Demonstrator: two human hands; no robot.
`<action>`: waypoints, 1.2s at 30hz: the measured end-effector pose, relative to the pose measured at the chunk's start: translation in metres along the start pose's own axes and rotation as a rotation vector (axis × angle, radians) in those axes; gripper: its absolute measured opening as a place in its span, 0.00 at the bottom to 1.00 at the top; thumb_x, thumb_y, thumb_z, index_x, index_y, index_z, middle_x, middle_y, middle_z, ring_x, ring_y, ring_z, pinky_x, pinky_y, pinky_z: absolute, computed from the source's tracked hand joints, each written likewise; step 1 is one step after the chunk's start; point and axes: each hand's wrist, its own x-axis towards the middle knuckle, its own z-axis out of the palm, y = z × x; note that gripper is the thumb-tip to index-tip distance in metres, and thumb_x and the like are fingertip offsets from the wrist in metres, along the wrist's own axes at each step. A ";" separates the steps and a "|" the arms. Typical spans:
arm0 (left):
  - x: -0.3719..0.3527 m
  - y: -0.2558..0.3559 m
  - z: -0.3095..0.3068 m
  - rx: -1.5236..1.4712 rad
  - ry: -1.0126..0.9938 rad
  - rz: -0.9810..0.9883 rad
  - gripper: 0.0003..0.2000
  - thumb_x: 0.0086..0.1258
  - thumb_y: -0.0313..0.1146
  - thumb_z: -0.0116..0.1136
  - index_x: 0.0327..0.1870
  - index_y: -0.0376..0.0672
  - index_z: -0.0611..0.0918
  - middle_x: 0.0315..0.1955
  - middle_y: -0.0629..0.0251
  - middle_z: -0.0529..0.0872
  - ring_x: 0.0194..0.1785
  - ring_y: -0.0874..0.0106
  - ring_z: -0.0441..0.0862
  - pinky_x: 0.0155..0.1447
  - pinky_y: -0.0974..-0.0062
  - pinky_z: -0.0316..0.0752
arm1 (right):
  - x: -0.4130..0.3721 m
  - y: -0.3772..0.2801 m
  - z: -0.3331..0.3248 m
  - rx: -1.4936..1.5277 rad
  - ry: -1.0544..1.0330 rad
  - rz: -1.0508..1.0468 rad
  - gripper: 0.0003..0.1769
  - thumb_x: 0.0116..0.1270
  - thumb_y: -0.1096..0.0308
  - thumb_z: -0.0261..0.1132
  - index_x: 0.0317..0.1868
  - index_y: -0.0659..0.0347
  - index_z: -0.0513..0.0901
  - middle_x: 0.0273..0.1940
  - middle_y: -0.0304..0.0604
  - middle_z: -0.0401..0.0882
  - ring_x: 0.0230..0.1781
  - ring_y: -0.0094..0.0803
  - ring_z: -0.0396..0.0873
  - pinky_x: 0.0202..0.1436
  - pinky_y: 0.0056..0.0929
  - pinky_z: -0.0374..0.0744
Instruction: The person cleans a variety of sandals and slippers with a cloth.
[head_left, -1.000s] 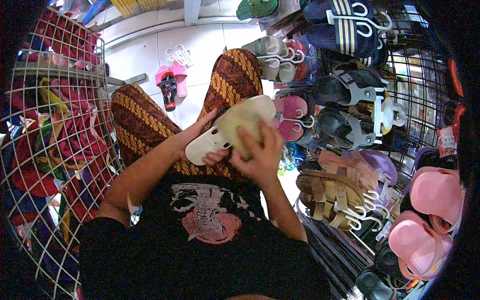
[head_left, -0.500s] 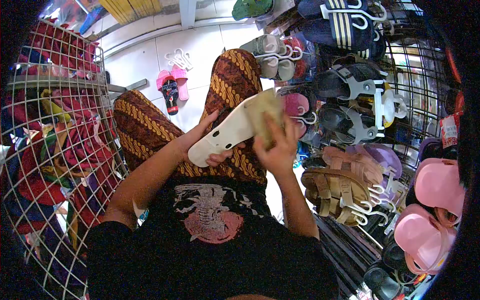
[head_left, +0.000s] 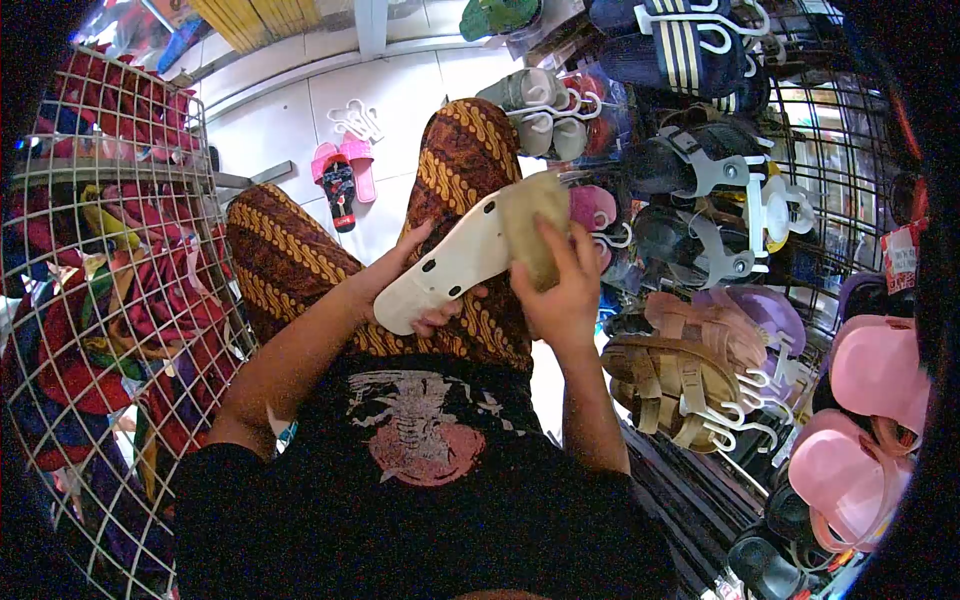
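Observation:
A white sandal sole [head_left: 440, 268] with several dark oval holes lies tilted above my lap. My left hand [head_left: 408, 272] grips its lower part, thumb along the upper edge and fingertips showing at the lower edge. Against the sole's upper right end, my right hand [head_left: 562, 285] presses a tan, sponge-like cloth pad [head_left: 535, 222], with its fingers closed around the pad's right side. The pad covers that end of the sole. Brown batik trousers [head_left: 465, 165] spread beneath both hands.
On the left stands a wire basket [head_left: 205, 150] of colourful fabric. Racks at right carry brown sandals [head_left: 680, 385], pink sandals [head_left: 850, 470] and black sandals [head_left: 690, 165] close to my right arm. Pink slippers [head_left: 357, 170] lie on the tiled floor ahead.
My right hand and the pad have shifted slightly over the sole's upper end and look less blurred. More of a hole near that end now shows. My left hand keeps its hold.

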 end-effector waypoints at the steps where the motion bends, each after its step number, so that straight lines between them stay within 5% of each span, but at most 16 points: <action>1: 0.000 0.000 0.000 0.002 -0.013 -0.004 0.48 0.62 0.81 0.33 0.64 0.43 0.74 0.34 0.57 0.79 0.28 0.69 0.71 0.27 0.75 0.65 | 0.000 0.001 0.002 -0.005 0.036 0.051 0.34 0.51 0.63 0.74 0.63 0.50 0.80 0.63 0.57 0.71 0.60 0.55 0.71 0.65 0.48 0.71; 4: 0.002 0.001 -0.009 0.031 -0.076 0.016 0.50 0.62 0.82 0.33 0.65 0.41 0.74 0.36 0.55 0.79 0.28 0.68 0.71 0.26 0.75 0.65 | -0.014 -0.022 0.008 -0.006 -0.057 -0.039 0.34 0.55 0.58 0.72 0.65 0.47 0.78 0.63 0.58 0.68 0.59 0.56 0.69 0.65 0.50 0.70; 6: 0.007 0.006 -0.018 0.277 0.093 0.180 0.50 0.62 0.82 0.33 0.65 0.39 0.73 0.37 0.54 0.80 0.28 0.69 0.71 0.25 0.75 0.65 | -0.015 -0.034 0.002 0.018 -0.237 -0.216 0.34 0.56 0.58 0.71 0.66 0.46 0.78 0.63 0.58 0.68 0.60 0.57 0.68 0.65 0.51 0.69; 10: 0.002 0.006 -0.002 0.044 -0.119 -0.013 0.49 0.62 0.81 0.33 0.65 0.43 0.73 0.39 0.53 0.80 0.28 0.69 0.71 0.25 0.75 0.65 | -0.008 -0.006 0.020 -0.047 -0.013 0.076 0.33 0.56 0.58 0.70 0.65 0.46 0.78 0.63 0.58 0.68 0.61 0.56 0.67 0.66 0.51 0.68; 11: 0.005 0.007 -0.010 0.070 -0.153 -0.036 0.45 0.62 0.81 0.33 0.63 0.50 0.75 0.39 0.52 0.79 0.28 0.68 0.70 0.24 0.74 0.65 | -0.009 -0.009 0.019 -0.058 -0.010 0.078 0.33 0.56 0.58 0.70 0.65 0.46 0.78 0.63 0.58 0.68 0.61 0.56 0.67 0.67 0.51 0.68; 16: -0.001 0.005 -0.011 0.061 0.047 -0.042 0.49 0.57 0.85 0.34 0.64 0.51 0.74 0.34 0.52 0.78 0.24 0.68 0.68 0.23 0.75 0.62 | -0.014 -0.029 0.011 0.081 -0.131 -0.165 0.32 0.54 0.60 0.71 0.64 0.45 0.79 0.63 0.57 0.68 0.62 0.54 0.67 0.67 0.51 0.67; 20: -0.015 0.006 -0.010 0.264 0.038 -0.176 0.51 0.55 0.86 0.33 0.67 0.51 0.72 0.32 0.49 0.78 0.20 0.68 0.70 0.18 0.76 0.63 | -0.001 -0.041 -0.001 0.089 -0.056 0.059 0.34 0.55 0.62 0.70 0.65 0.49 0.78 0.63 0.58 0.67 0.62 0.55 0.67 0.68 0.50 0.67; 23: -0.015 0.004 -0.003 0.186 0.105 -0.155 0.50 0.57 0.85 0.32 0.68 0.51 0.72 0.34 0.45 0.80 0.20 0.66 0.73 0.18 0.75 0.66 | -0.003 -0.048 0.010 0.061 -0.078 -0.032 0.34 0.57 0.61 0.69 0.67 0.52 0.75 0.64 0.60 0.64 0.63 0.57 0.64 0.67 0.52 0.66; 27: -0.021 0.011 -0.003 0.420 0.303 0.063 0.49 0.59 0.84 0.32 0.68 0.50 0.72 0.42 0.37 0.82 0.22 0.64 0.77 0.23 0.69 0.73 | 0.003 -0.042 0.030 0.094 -0.069 -0.027 0.36 0.57 0.59 0.69 0.68 0.50 0.73 0.63 0.62 0.64 0.60 0.59 0.65 0.63 0.55 0.69; 32: -0.064 0.001 0.033 0.287 0.548 0.411 0.51 0.66 0.78 0.31 0.70 0.34 0.66 0.55 0.35 0.79 0.41 0.52 0.86 0.43 0.58 0.82 | 0.008 -0.040 0.032 0.080 -0.038 -0.009 0.37 0.57 0.57 0.69 0.69 0.50 0.72 0.61 0.63 0.65 0.59 0.61 0.66 0.63 0.56 0.70; 33: -0.077 0.003 0.032 0.288 0.340 0.512 0.43 0.74 0.67 0.37 0.71 0.29 0.64 0.59 0.41 0.78 0.53 0.52 0.84 0.54 0.58 0.80 | 0.007 -0.035 0.035 0.088 -0.030 0.018 0.37 0.57 0.57 0.69 0.69 0.50 0.73 0.61 0.63 0.65 0.59 0.61 0.66 0.64 0.56 0.70; 36: -0.086 -0.006 0.035 0.413 0.570 0.745 0.35 0.77 0.54 0.46 0.71 0.30 0.65 0.61 0.46 0.78 0.58 0.57 0.81 0.61 0.61 0.77 | 0.007 -0.030 0.035 0.141 -0.065 0.091 0.36 0.58 0.57 0.69 0.68 0.51 0.74 0.61 0.62 0.65 0.60 0.61 0.66 0.65 0.56 0.68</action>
